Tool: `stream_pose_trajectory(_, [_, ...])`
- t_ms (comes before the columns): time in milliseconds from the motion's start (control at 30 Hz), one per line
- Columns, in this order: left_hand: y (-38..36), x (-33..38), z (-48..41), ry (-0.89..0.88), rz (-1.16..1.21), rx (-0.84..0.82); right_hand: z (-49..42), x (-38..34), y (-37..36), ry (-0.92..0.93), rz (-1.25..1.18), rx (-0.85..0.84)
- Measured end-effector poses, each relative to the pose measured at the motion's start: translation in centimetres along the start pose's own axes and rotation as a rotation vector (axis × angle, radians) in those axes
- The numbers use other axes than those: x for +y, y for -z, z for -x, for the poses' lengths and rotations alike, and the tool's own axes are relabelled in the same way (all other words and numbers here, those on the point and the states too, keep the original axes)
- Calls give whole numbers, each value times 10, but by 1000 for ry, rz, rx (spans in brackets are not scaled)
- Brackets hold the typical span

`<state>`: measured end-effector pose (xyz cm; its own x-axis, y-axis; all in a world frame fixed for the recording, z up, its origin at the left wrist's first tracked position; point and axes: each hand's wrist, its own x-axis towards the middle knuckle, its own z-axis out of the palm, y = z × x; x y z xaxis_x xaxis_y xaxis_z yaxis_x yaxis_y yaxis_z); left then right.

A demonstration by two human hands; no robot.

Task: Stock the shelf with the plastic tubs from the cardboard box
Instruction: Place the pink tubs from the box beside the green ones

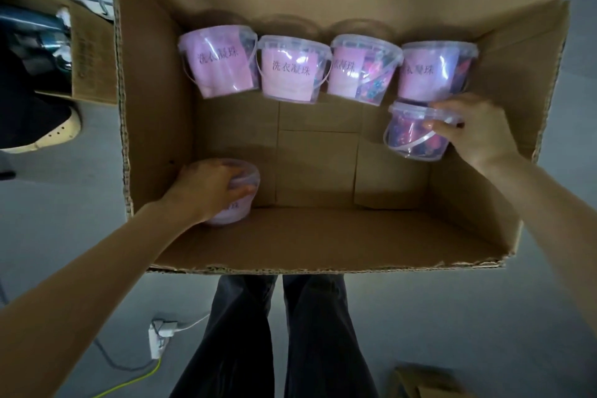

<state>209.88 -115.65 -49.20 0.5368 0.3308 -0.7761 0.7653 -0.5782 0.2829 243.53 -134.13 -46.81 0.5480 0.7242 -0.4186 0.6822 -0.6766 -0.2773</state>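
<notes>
Head view, straight down into an open cardboard box [155, 74] standing on a grey floor [58, 236]. Along the box's far wall, a row of four plastic tubs with pink labels facing up and clear lids toward that wall: leftmost tub [219, 63], second tub [290, 71], third tub [360, 69], fourth tub [431, 71], set side by side and touching or nearly so. With the right hand [468, 129], reaches in by the box's right wall and grips the rim of a fifth tub [408, 139], thumb and fingers curled around its lid edge; white handle hanging loose across its front, coloured contents showing through the clear side, placed just on the near side of the fourth tub. With the left hand [206, 191], clamps down over the top of a sixth tub [240, 200] in the box's near left corner, fingers wrapped over its lid, pink label partly hidden beneath the palm. Between those two tubs, bare box bottom with taped flaps. Just outside the box's near wall, legs in dark trousers [281, 333]; near them, toward the box's left, a white power strip [156, 339] with cables. Beyond the box's left wall, a smaller carton [93, 55] and a pale shoe [48, 134].
</notes>
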Motion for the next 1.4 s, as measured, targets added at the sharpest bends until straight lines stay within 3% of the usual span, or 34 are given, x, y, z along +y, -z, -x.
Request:
stream_pose_trajectory(133, [-4,-5,6,18,218,66,0,-7,-2,46,28,-4])
stream_pose_trajectory(400, [-6,0,26,136,666,322,22,-19,-21,-57,-196,-79])
stream_pose_trajectory(567, [29,29,52,11,734,439,56,-32,9,-114,-409,9])
stream_pose_trajectory(967, [223,186,206,-485,556,765,178,-65,284,-10,-507,326])
stream_pose_trajectory(1200, [309,304,295,-714,417,864,225,-42,433,261,-623,379])
stream_pose_trajectory(1400, [338,405,325,-765,356,934,237,21,538,451,-561,465])
